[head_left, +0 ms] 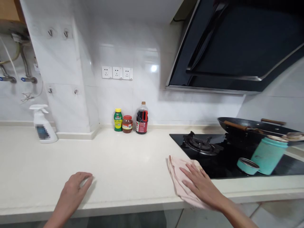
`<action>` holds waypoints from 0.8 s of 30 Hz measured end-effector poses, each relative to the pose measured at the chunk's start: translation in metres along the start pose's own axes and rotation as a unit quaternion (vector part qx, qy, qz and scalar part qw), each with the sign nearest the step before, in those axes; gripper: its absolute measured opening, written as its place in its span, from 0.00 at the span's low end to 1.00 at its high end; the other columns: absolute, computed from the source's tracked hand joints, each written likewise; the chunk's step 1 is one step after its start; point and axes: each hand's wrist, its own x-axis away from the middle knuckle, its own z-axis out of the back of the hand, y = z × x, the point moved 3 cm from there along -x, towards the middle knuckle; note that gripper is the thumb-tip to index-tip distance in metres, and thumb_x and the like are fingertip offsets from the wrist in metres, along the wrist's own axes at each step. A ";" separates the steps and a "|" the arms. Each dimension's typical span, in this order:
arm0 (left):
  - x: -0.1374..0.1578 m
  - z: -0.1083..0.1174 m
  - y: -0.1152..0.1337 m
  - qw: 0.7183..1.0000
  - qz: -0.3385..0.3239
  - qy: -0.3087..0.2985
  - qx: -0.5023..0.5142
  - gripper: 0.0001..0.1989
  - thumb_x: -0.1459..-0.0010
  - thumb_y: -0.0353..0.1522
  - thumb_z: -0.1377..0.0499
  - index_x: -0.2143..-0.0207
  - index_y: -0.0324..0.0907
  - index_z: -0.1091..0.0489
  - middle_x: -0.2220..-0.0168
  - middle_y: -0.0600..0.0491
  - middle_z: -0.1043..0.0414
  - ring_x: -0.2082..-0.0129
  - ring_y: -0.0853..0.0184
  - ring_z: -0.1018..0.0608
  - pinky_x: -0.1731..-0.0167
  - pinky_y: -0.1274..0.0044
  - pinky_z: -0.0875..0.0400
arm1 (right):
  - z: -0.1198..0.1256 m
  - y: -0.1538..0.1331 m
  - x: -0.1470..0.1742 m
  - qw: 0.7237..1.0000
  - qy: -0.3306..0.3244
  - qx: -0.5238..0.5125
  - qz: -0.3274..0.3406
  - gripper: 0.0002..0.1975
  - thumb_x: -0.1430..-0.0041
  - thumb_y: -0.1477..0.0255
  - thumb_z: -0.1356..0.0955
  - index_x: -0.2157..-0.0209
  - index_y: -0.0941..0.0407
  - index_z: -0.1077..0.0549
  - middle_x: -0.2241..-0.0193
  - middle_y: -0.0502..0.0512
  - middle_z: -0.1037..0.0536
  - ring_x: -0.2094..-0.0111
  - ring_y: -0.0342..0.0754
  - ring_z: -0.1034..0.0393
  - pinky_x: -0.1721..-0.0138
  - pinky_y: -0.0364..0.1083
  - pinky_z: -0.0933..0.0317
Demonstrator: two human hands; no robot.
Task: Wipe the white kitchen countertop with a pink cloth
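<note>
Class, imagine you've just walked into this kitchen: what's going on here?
A person's right hand lies spread on a pink cloth at the counter's front edge, beside the cooktop. The left hand, loosely curled, is off to the left with nothing visible in it. At the back, a jar stands between two bottles.

A pale, cream-coloured bench point(128, 167) with a smooth top carries everything, a black glass cooktop point(213, 164) set into it. Just left of the cooktop, a crumpled pink cloth point(177, 182) lies by its near corner, reaching the front edge. Beyond the cooktop's left side, near the wall, stand a dark bottle point(142, 122), a red-lidded jar point(127, 125) and a green bottle point(118, 121); farthest left of it, a white spray bottle point(42, 125) stands upright.
</note>
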 end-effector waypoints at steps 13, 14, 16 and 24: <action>0.000 -0.009 -0.005 0.999 -0.030 -0.014 -0.023 0.22 0.40 0.50 0.48 0.64 0.46 0.22 0.60 0.49 0.20 0.56 0.54 0.22 0.53 0.65 0.28 | 0.033 -0.056 -0.024 0.996 -0.072 -0.045 -0.023 0.31 0.33 0.48 0.43 0.34 0.43 0.40 0.31 0.51 0.46 0.30 0.62 0.59 0.31 0.64 0.60; -0.001 -0.009 -0.004 0.999 -0.029 -0.013 -0.022 0.21 0.40 0.50 0.48 0.64 0.46 0.23 0.60 0.49 0.20 0.56 0.54 0.22 0.53 0.65 0.28 | 0.038 -0.075 -0.034 0.996 -0.076 -0.047 -0.008 0.29 0.32 0.49 0.42 0.34 0.45 0.38 0.31 0.54 0.46 0.31 0.62 0.56 0.32 0.65 0.59; -0.001 -0.008 -0.003 0.999 -0.028 -0.008 -0.021 0.21 0.40 0.50 0.48 0.64 0.46 0.23 0.60 0.49 0.20 0.57 0.54 0.21 0.54 0.66 0.28 | 0.045 -0.116 -0.049 0.995 -0.077 -0.050 0.035 0.28 0.32 0.52 0.37 0.36 0.49 0.37 0.32 0.59 0.44 0.33 0.64 0.50 0.34 0.68 0.55; 0.000 -0.002 0.004 1.000 -0.003 0.002 0.003 0.21 0.42 0.49 0.48 0.66 0.46 0.23 0.61 0.48 0.20 0.56 0.55 0.21 0.53 0.67 0.28 | 0.044 -0.284 -0.059 0.967 -0.064 -0.076 0.236 0.24 0.34 0.59 0.31 0.41 0.54 0.33 0.39 0.60 0.35 0.41 0.60 0.38 0.42 0.65 0.39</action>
